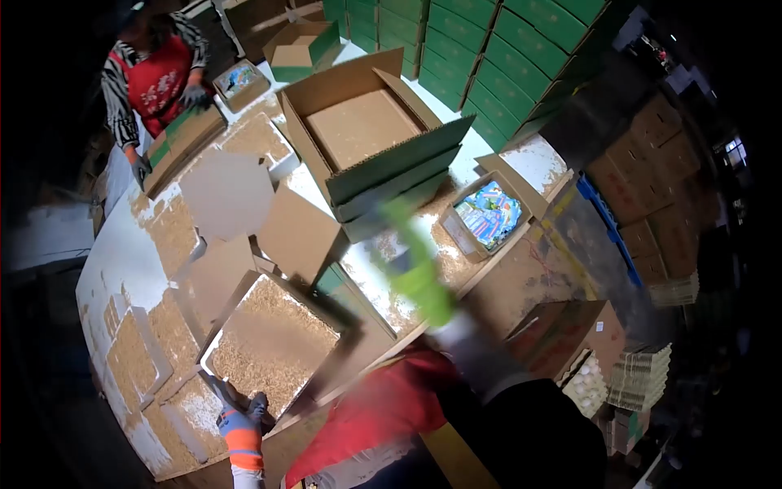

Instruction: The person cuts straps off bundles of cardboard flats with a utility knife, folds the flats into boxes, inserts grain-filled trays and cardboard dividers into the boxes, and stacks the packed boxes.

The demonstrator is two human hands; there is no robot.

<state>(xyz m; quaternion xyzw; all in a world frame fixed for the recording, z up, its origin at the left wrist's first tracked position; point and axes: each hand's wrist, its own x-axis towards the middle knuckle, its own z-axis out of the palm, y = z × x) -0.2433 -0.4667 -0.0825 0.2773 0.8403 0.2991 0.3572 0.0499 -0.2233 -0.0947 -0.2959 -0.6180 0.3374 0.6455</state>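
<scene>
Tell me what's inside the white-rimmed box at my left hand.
The white-rimmed box by your left hand shows loose, tan, shaving-like filler spread across its open top. Anything buried beneath that layer, and the box's floor, is covered and cannot be seen.

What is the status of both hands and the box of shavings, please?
Left hand at corner of shavings-filled box. Right hand blurred over table, grip unclear. Cardboard flap close beside box, possibly in the way.
</scene>
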